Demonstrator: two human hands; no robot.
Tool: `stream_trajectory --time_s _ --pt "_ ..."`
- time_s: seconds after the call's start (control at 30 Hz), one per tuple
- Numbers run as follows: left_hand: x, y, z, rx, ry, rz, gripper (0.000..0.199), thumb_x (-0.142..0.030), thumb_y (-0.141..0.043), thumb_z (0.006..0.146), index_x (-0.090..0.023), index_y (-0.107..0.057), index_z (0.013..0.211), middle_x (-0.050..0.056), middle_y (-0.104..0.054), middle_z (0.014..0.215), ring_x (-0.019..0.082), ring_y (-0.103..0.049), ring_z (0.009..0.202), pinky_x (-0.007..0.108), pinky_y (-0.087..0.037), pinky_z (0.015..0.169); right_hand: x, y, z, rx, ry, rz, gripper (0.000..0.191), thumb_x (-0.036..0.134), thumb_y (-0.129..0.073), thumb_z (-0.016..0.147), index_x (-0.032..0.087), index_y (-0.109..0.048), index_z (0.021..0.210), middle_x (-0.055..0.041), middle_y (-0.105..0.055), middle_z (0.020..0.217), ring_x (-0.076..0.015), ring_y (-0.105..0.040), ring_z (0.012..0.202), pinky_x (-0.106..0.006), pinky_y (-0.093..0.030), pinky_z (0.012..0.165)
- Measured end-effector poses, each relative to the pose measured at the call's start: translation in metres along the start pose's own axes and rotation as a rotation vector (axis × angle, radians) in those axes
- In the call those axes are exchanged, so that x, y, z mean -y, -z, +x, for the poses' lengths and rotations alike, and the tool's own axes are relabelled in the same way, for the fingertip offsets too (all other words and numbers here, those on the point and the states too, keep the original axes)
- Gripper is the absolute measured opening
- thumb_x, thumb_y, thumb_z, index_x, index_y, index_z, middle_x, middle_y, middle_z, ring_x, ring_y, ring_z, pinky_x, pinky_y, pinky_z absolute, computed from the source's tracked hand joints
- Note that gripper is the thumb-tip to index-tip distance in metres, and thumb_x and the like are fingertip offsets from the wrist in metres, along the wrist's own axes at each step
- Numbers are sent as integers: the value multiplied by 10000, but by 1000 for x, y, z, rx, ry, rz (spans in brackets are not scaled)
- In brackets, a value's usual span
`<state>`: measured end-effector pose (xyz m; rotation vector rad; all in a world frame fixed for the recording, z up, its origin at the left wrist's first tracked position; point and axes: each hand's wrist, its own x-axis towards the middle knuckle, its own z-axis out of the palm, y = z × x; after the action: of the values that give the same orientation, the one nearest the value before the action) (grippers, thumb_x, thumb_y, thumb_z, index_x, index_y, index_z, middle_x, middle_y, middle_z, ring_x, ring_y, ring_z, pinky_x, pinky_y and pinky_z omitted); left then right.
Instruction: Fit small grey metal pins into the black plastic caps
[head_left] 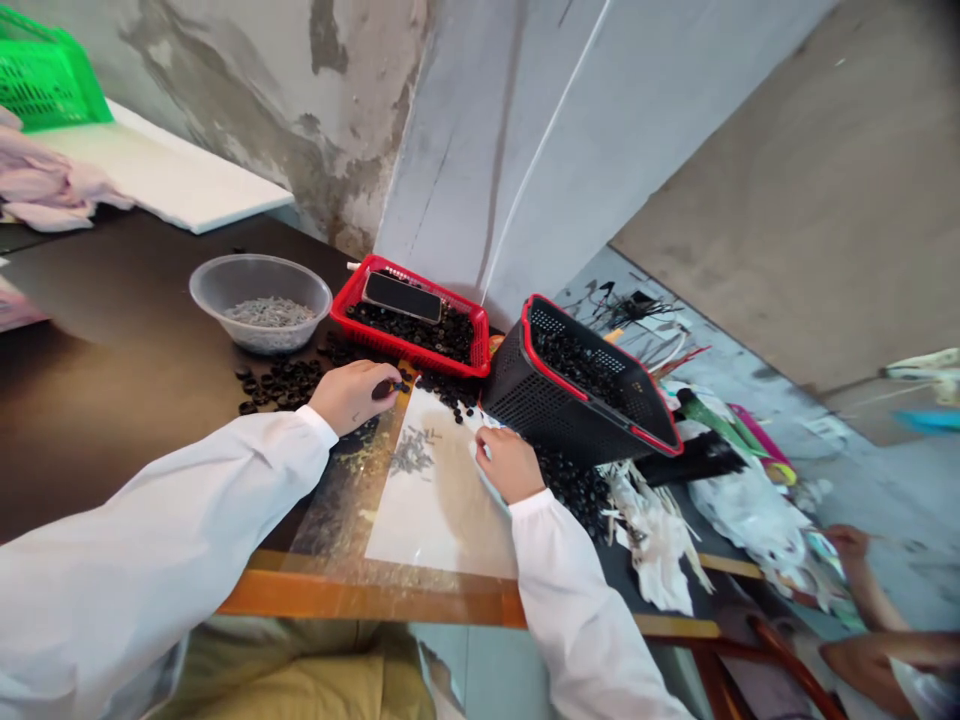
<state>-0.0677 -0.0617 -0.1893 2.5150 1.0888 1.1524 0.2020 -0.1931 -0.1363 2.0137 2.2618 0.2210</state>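
My left hand (351, 396) pinches a small black ring (386, 389) between its fingertips, just above a scatter of black rings (281, 385) on the dark tabletop. My right hand (508, 464) rests at the edge of a white sheet (427, 510), with its fingertips closed; whatever they touch is too small to tell. Small grey metal pieces (411, 452) lie in a heap on that sheet. Behind my hands stand a red basket (409, 318) of black rings with a phone (402, 297) on them, and a tilted black mesh basket (577, 390) with a red rim.
A clear plastic bowl (260, 303) of grey metal pieces stands left of the red basket. Further back are a green basket (49, 75) and pink cloth (52, 180). White scraps (656, 535) lie by the table's right side. A second person's hands (866, 665) appear at lower right.
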Motion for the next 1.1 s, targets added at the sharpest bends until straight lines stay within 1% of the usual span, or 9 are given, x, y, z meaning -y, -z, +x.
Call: stream_trajectory --time_s 0.17,0.33,0.4,0.47,0.57,0.77,0.9,1.03,1.1 --pt "-7 1 -7 -6 -59 -155 181 -300 -605 873 -204 -697 996 27 -700 861 165 -637 764 276 -496 748 -10 4 3 -59 -98 105 254 177 -528 950 218 -703 1130 -65 -729 1057 -205 -618 1034 -281 -454 884" --pt "-16 -3 -10 46 -110 -279 206 -350 -613 892 -198 -705 997 50 -719 946 185 -656 865 297 -507 830 -12 -1 -12 -30 -149 179 204 242 -576 949 223 -744 1064 -47 -750 1043 -192 -654 1004 -262 -468 889" --pt "-22 -2 -12 56 -75 -343 220 -357 -604 894 -192 -706 997 50 -724 938 174 -668 843 279 -520 810 -1 -7 -19 -26 -151 199 187 320 -627 931 236 -745 1048 -35 -749 1046 -184 -663 1007 -255 -474 881" --pt "-29 -1 -15 71 -19 -398 235 -361 -592 899 -180 -707 997 40 -711 867 144 -655 735 242 -524 717 13 -12 -25 -41 -159 218 192 366 -648 919 252 -741 1042 -28 -738 1049 -179 -666 994 -258 -481 846" --pt "-38 0 -20 84 31 -451 245 -364 -602 894 -169 -713 995 30 -682 798 113 -606 632 207 -501 614 29 -18 -30 -73 -172 227 164 309 -616 942 255 -736 1040 -28 -725 1028 -171 -665 955 -261 -479 801" --pt "-45 -7 -29 157 61 -537 255 -397 -624 900 -206 -743 1020 34 -723 880 105 -614 659 196 -518 632 27 -22 -24 -59 -137 177 155 234 -575 952 240 -726 987 -36 -718 975 -188 -652 947 -280 -471 774" --pt "-48 -8 -31 188 192 -602 353 -455 -660 868 -197 -714 1104 29 -750 870 113 -631 628 203 -538 614 29 -14 -14 -70 -102 181 104 212 -598 927 217 -702 931 -38 -710 958 -193 -647 943 -280 -463 778" --pt "-46 -9 -32 203 270 -605 328 -484 -684 848 -193 -746 988 32 -760 856 100 -611 560 200 -520 575 46 3 -2 -229 -19 297 106 186 -576 924 218 -677 913 -14 -707 956 -167 -647 923 -264 -455 815" --pt "-43 -9 -33 201 290 -610 340 -493 -692 843 -196 -756 995 40 -771 891 98 -608 552 204 -514 570 55 12 5 -305 44 336 110 179 -562 922 216 -665 909 -16 -701 937 -162 -641 912 -259 -452 824"
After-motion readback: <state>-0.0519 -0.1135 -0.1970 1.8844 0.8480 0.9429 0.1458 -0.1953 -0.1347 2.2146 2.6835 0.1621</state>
